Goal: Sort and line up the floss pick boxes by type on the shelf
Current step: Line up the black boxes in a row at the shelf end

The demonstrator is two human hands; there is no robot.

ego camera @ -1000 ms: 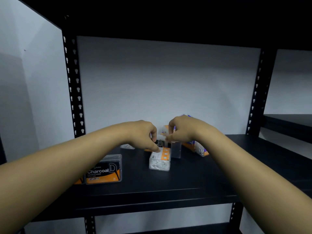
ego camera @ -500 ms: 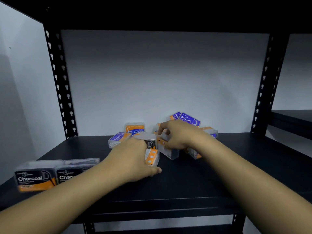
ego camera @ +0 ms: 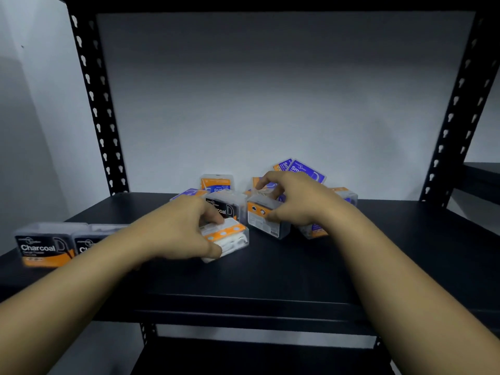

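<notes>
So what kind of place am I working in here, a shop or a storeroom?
Likely a storeroom or stockroom: a black metal shelf on perforated uprights, against a bare white wall, holding only retail floss pick boxes.

Left hand (ego camera: 184,228) and right hand (ego camera: 295,201) curled, forearms extended.

Black-and-orange Charcoal boxes (ego camera: 44,246), purple-and-orange Smooth boxes (ego camera: 307,170), black shelf (ego camera: 270,280)

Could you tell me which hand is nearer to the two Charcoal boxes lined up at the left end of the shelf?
Left. The left hand is just right of the Charcoal boxes, gripping a white-pick box; the right hand is farther right, over the jumbled pile.
</notes>
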